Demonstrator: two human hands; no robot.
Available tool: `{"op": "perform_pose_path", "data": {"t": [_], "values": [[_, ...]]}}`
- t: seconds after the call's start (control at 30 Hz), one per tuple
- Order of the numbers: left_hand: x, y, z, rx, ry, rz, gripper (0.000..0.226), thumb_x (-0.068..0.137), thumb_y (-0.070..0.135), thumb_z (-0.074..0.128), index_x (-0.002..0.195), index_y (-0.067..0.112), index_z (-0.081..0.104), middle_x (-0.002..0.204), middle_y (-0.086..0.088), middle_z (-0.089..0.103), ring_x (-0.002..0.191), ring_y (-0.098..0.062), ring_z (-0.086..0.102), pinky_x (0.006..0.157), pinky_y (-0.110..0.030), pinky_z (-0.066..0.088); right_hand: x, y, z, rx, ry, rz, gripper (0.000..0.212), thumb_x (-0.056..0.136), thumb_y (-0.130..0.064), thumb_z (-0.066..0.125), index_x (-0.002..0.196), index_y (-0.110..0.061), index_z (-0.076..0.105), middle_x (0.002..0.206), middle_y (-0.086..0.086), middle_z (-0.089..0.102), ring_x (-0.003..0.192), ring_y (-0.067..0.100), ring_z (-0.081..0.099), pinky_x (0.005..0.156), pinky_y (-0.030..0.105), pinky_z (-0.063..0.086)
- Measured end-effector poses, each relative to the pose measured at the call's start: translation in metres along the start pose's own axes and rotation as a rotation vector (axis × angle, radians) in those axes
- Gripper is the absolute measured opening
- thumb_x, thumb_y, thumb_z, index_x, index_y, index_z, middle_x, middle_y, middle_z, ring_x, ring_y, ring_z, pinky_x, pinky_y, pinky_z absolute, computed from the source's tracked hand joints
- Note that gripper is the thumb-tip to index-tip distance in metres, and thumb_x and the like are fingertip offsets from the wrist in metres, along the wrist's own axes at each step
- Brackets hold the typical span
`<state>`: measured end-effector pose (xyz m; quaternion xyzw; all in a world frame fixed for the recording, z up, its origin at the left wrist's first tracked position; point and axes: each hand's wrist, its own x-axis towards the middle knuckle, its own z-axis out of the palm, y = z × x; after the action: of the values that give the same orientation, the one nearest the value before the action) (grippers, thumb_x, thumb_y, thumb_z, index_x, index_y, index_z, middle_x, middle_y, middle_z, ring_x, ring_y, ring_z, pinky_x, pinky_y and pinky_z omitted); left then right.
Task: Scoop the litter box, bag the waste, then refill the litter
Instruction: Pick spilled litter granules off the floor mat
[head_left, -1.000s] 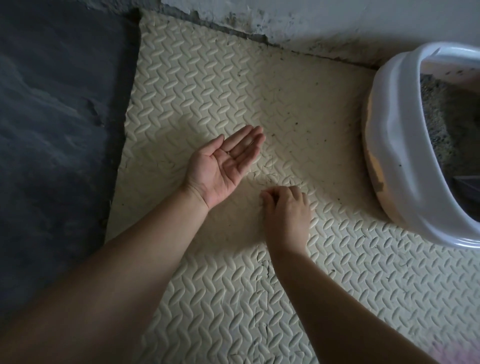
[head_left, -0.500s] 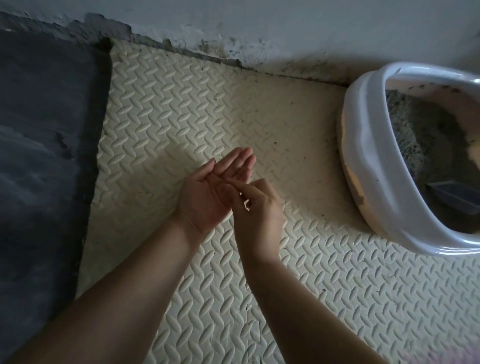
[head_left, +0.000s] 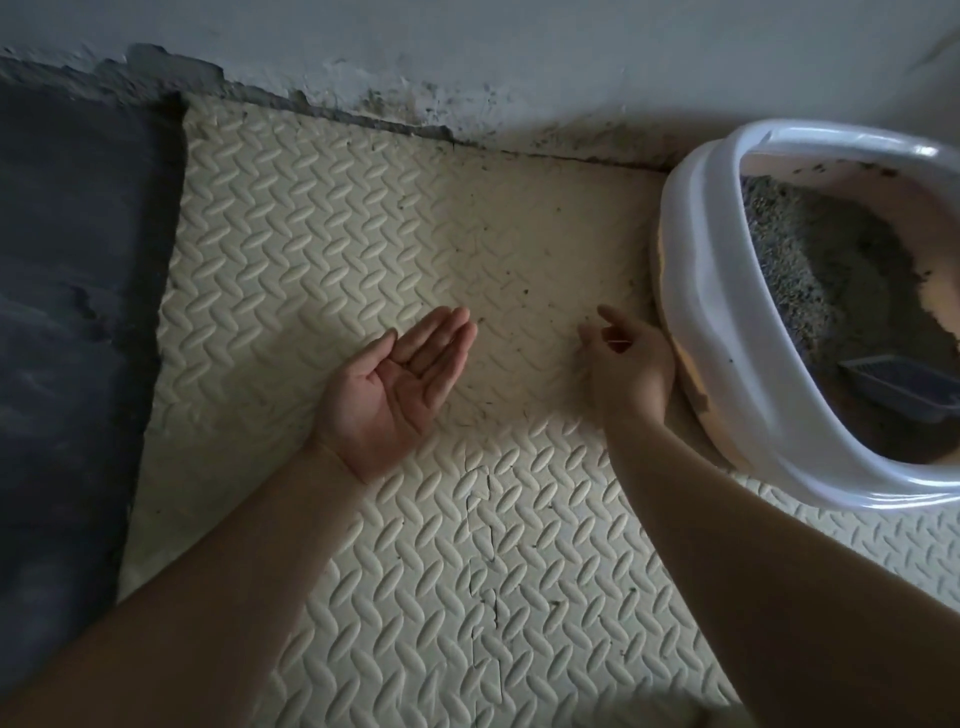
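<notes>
A white litter box (head_left: 727, 332) stands at the right on a cream foam mat (head_left: 322, 249). Grey litter (head_left: 810, 260) is heaped inside it, and a dark blue scoop (head_left: 893, 387) lies in the litter at its near right. My left hand (head_left: 400, 384) is held palm up and cupped over the mat; any grains in it are too small to make out. My right hand (head_left: 628, 364) hovers just left of the box wall, fingers loosely curled and pointing down at the mat. Small dark litter specks (head_left: 524, 292) are scattered on the mat between my hands.
A dark slab of floor (head_left: 67, 312) borders the mat on the left. A grey wall (head_left: 467, 57) with a chipped, dirty base runs along the back. The mat has a cracked seam (head_left: 483, 571) near its middle.
My right hand has left the left palm and moved right toward the litter box. The left hand stays cupped, palm up. The view has shifted right, so more of the box shows.
</notes>
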<state>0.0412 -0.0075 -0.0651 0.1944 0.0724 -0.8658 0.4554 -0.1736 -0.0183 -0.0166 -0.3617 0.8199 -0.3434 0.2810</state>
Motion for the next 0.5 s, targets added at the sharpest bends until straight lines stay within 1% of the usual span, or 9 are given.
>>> {"op": "perform_pose_path", "data": {"t": [0.03,0.07,0.1,0.17,0.2,0.27,0.37,0.4,0.5], "values": [[0.0,0.001,-0.003,-0.011,-0.016,-0.021,0.051,0.1,0.024,0.027,0.132,-0.012,0.046,0.14,-0.025,0.046,0.135,-0.037,0.039,0.116,-0.04,0.026,0.007,0.0,0.002,-0.031,-0.006,-0.007,0.034,0.089,-0.03,0.064,0.122,-0.031,0.062,0.103,-0.008,0.062,0.077,-0.002,0.055,0.055,0.005,0.037],[0.001,0.0,-0.004,-0.022,-0.03,-0.039,0.051,0.1,0.023,0.027,0.132,-0.012,0.046,0.139,-0.026,0.046,0.135,-0.038,0.039,0.115,-0.041,0.027,0.013,0.0,0.005,-0.059,-0.002,-0.023,0.032,0.088,-0.031,0.064,0.121,-0.03,0.064,0.104,-0.009,0.063,0.08,-0.002,0.055,0.058,0.004,0.037],[0.001,0.0,-0.006,-0.034,-0.039,-0.052,0.051,0.1,0.023,0.027,0.132,-0.013,0.045,0.139,-0.027,0.046,0.134,-0.038,0.038,0.115,-0.042,0.028,0.017,0.001,0.007,-0.074,0.01,-0.038,0.031,0.088,-0.031,0.065,0.118,-0.029,0.066,0.104,-0.01,0.063,0.084,-0.001,0.056,0.066,0.005,0.037],[0.003,0.0,-0.006,-0.051,-0.044,-0.082,0.052,0.1,0.023,0.026,0.132,-0.013,0.045,0.139,-0.028,0.046,0.135,-0.039,0.038,0.115,-0.042,0.027,0.022,0.007,0.011,-0.062,0.047,-0.053,0.024,0.085,-0.031,0.067,0.109,-0.027,0.071,0.103,-0.01,0.064,0.093,0.002,0.056,0.08,0.014,0.036],[0.003,0.0,-0.005,-0.042,-0.047,-0.083,0.051,0.1,0.022,0.027,0.133,-0.013,0.044,0.139,-0.028,0.045,0.135,-0.039,0.037,0.116,-0.042,0.026,0.022,0.009,0.013,-0.051,0.067,-0.056,0.02,0.084,-0.031,0.068,0.103,-0.026,0.072,0.101,-0.01,0.065,0.093,0.003,0.056,0.082,0.016,0.036],[0.004,0.0,-0.005,-0.019,-0.063,-0.067,0.047,0.101,0.018,0.031,0.134,-0.013,0.043,0.14,-0.028,0.044,0.136,-0.039,0.036,0.116,-0.042,0.024,0.023,0.012,0.015,-0.044,0.098,-0.056,0.015,0.084,-0.031,0.069,0.097,-0.026,0.073,0.097,-0.01,0.066,0.09,0.002,0.056,0.078,0.014,0.036],[0.004,0.001,-0.004,0.009,-0.067,-0.044,0.044,0.101,0.016,0.034,0.133,-0.013,0.044,0.14,-0.028,0.044,0.135,-0.039,0.037,0.117,-0.042,0.024,0.024,0.008,0.015,-0.042,0.113,-0.033,0.014,0.087,-0.03,0.065,0.098,-0.024,0.072,0.092,-0.01,0.066,0.082,-0.002,0.054,0.067,0.008,0.032],[0.004,0.001,-0.002,0.008,-0.056,-0.043,0.046,0.101,0.018,0.032,0.132,-0.013,0.045,0.139,-0.028,0.046,0.134,-0.039,0.039,0.116,-0.042,0.026,0.023,0.006,0.015,-0.042,0.118,-0.022,0.014,0.088,-0.03,0.064,0.099,-0.024,0.071,0.091,-0.009,0.065,0.081,-0.002,0.054,0.065,0.009,0.032],[0.006,-0.002,0.005,-0.074,-0.023,-0.013,0.049,0.097,0.022,0.033,0.124,-0.011,0.055,0.134,-0.024,0.053,0.127,-0.037,0.049,0.109,-0.042,0.037,0.004,-0.005,0.016,0.025,0.128,0.008,0.011,0.091,-0.029,0.061,0.097,-0.023,0.068,0.087,-0.01,0.064,0.08,0.001,0.057,0.065,0.015,0.042]]}}
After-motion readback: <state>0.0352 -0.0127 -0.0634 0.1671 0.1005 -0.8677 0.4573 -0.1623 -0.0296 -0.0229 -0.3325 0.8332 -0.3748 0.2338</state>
